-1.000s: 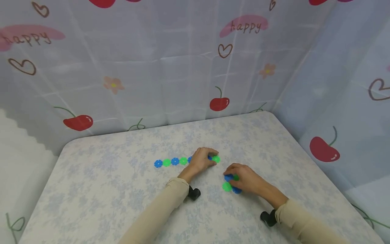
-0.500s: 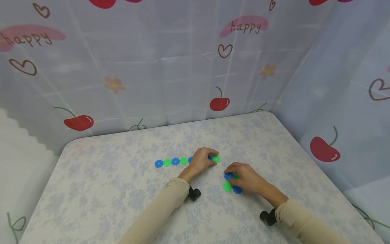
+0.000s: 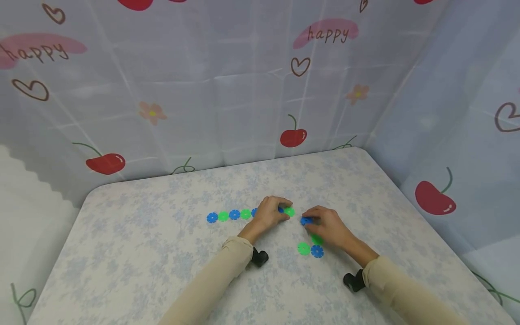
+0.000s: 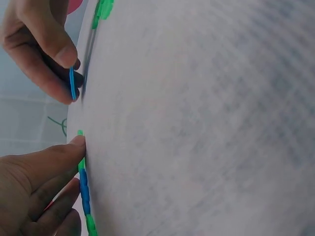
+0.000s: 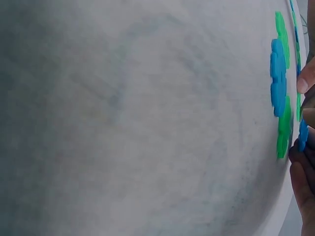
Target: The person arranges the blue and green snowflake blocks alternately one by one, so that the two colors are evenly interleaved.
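Note:
Notched plastic discs, like snowflake building discs, lie in a row of alternating blue and green; a blue disc (image 3: 212, 217) is at its left end. My left hand (image 3: 270, 212) lies over the right part of this row and holds the green end disc (image 3: 289, 211) between thumb and fingers. Just right of it, my right hand (image 3: 328, 225) pinches a separate blue disc (image 3: 306, 220). In the left wrist view that blue disc (image 4: 73, 84) is edge-on, raised off the cloth. The left hand hides some discs of the row.
Below the right hand lie a loose green disc (image 3: 304, 248), a blue disc (image 3: 317, 251) and another green disc (image 3: 317, 239). A pale floral cloth covers the table (image 3: 142, 253). A printed curtain (image 3: 235, 104) stands behind and on the right.
My right hand has moved away from the loose discs, up toward the row's right end, taking the pinched blue disc along. The left hand stays in place.

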Demonstrator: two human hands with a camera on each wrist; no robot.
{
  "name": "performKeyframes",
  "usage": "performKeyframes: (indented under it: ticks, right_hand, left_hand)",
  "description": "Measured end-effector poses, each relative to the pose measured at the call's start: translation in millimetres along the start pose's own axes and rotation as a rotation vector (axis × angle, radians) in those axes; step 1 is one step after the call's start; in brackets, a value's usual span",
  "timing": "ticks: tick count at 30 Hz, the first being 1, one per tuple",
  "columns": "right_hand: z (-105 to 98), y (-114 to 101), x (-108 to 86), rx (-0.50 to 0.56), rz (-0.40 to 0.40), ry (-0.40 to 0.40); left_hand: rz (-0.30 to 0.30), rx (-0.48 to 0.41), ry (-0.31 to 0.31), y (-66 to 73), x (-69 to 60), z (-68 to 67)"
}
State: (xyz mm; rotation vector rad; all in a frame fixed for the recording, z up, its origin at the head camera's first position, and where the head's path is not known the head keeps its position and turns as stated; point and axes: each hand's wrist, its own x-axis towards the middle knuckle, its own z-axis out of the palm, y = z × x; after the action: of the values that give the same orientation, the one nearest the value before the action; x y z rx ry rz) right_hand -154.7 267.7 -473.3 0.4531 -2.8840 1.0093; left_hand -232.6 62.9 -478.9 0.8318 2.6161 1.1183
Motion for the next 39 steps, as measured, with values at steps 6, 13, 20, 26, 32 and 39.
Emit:
performKeyframes:
  ticks: [6,13,20,26,32,39]
  right_hand:
    - [1,-1,10.9,0.013,0.028,0.008]
    - [3,0,22.0,0.008,0.047,0.024]
    - [7,1,29.6,-0.015,0.049,0.024]
    - [10,-2,33.4,-0.04,0.054,0.025]
    - [12,-8,34.7,-0.12,0.081,0.005]
    - [13,-8,34.4,-0.133,0.106,0.001]
  left_hand:
    - [-0.009,0.008,-0.002,1.2,0.7,-1.0]
    - [-0.004,0.004,-0.007,0.5,1.7,-2.0]
    - [0.002,0.006,-0.01,-1.5,2.8,-0.1]
    - [0.003,0.015,-0.001,-2.0,1.6,1.1]
    - [0.002,0.006,0.001,-2.7,0.7,0.6]
    - [0.004,-0.011,-0.005,-1.1,0.5,0.7]
